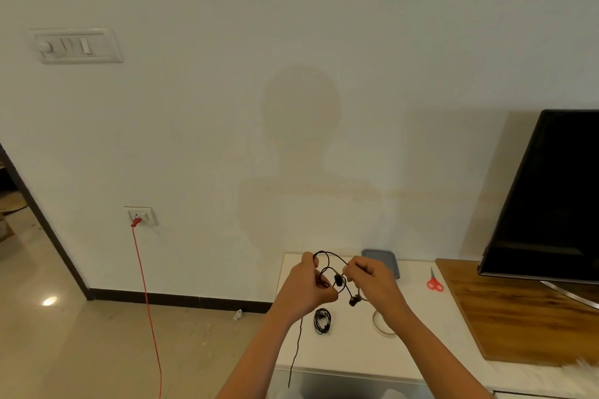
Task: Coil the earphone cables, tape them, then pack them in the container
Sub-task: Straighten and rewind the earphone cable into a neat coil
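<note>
Both hands are raised above the white table (418, 327), holding a black earphone cable (330, 257) between them. My left hand (308, 285) grips loops of the cable, and a loose end hangs down past my wrist below the table's front edge. My right hand (369, 278) pinches the cable near the earbuds (352, 301), which dangle below it. A second black earphone (322, 321) lies coiled on the table under my hands. A roll of clear tape (382, 325) lies partly behind my right forearm. The grey-blue container (385, 257) stands at the back by the wall.
Red scissors (434, 282) lie to the right of the container. A wooden board (505, 311) carries a dark TV screen (551, 197) at far right. A red cord (147, 301) hangs from a wall socket (141, 215) on the left, above the tiled floor.
</note>
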Demonstrator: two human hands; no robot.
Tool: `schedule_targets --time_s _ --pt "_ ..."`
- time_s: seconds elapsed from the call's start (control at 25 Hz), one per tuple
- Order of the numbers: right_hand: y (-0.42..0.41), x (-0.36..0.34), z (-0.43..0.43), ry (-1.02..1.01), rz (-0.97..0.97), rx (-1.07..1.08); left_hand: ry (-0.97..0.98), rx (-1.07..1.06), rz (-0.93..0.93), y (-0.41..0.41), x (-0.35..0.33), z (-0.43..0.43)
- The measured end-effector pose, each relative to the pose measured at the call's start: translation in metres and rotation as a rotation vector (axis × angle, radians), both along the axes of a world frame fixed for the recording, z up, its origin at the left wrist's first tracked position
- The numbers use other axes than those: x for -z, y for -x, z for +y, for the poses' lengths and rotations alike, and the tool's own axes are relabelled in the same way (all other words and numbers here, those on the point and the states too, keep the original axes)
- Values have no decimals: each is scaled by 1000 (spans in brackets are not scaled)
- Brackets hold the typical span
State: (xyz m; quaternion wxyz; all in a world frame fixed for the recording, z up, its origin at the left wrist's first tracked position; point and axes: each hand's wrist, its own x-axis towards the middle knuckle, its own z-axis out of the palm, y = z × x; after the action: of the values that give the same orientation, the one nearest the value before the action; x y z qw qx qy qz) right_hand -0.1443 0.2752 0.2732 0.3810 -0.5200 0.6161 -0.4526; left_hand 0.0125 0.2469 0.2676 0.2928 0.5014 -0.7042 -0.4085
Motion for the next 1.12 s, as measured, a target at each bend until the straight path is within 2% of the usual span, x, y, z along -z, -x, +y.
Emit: schedule_targets --time_s 0.12,0.28,0.36,0.44,0.48,0.56,0.64,0.72,0.84,1.12 --pt "2 -4 -1 -232 -390 20 59 -24 -44 0 1 -1" --pt "10 0 0 -501 -1001 -121 91 -31 -40 -1 0 -1" --pt "12 2 1 -586 -1129 -177 -1 -16 80 2 -1 0" --pt "12 3 3 -634 -1159 -228 -144 1 228 4 -2 0" --pt "13 3 4 -637 -1161 -246 -174 6 259 6 -3 1" --pt "14 5 5 -613 -1171 -277 -92 -6 195 9 0 1" --pt "16 6 5 -569 -1098 -295 38 -17 96 9 -1 2" --pt "20 6 4 -486 -813 -247 82 7 53 7 -3 1" --pt "26 3 4 -320 -375 -169 -18 34 95 4 0 -2" --pt "16 -10 2 -245 114 -188 15 55 116 6 7 1"
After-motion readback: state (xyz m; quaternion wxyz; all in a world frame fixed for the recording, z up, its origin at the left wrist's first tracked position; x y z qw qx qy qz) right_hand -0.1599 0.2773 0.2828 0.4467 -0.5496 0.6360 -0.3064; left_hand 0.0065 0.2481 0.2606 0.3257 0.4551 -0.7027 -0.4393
